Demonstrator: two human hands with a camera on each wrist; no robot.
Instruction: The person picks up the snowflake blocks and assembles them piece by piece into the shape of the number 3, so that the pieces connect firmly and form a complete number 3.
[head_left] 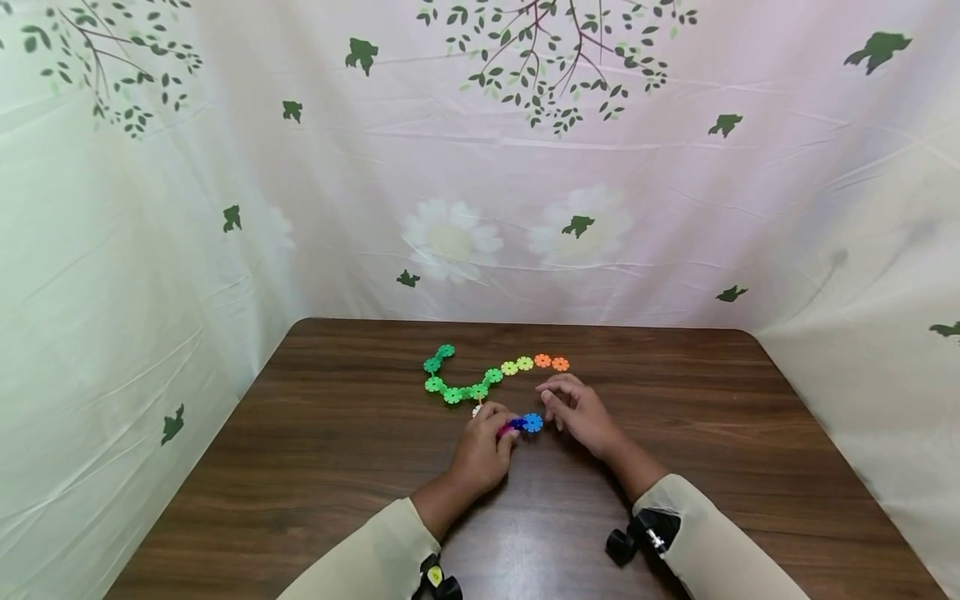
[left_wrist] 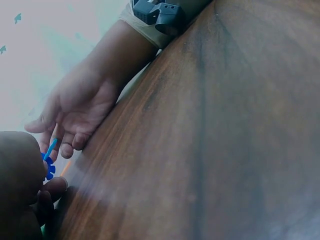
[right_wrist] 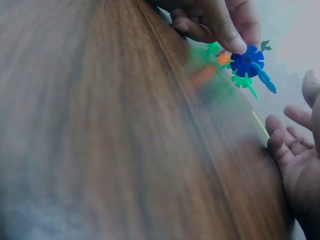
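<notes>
In the head view, my left hand (head_left: 482, 450) pinches a short string of flower-shaped discs, with pink and dark blue pieces at the fingers and a light blue disc (head_left: 532, 422) at its right end. The right wrist view shows the left thumb on a dark blue disc (right_wrist: 246, 62), a light blue one (right_wrist: 266, 80) slotted into it at an angle. My right hand (head_left: 587, 417) is just right of the light blue disc, fingers loosely bent, holding nothing. Beyond the hands lies a curved chain of green discs (head_left: 452, 395), yellow-green discs (head_left: 510, 367) and orange discs (head_left: 560, 364).
The brown wooden table (head_left: 337, 467) has a rounded back edge. Behind and beside it hangs a pale curtain (head_left: 337, 183) with leaf and flower prints. A white piece (head_left: 476, 410) shows beside the left fingers, partly hidden. Each wrist carries a black device (head_left: 656, 530).
</notes>
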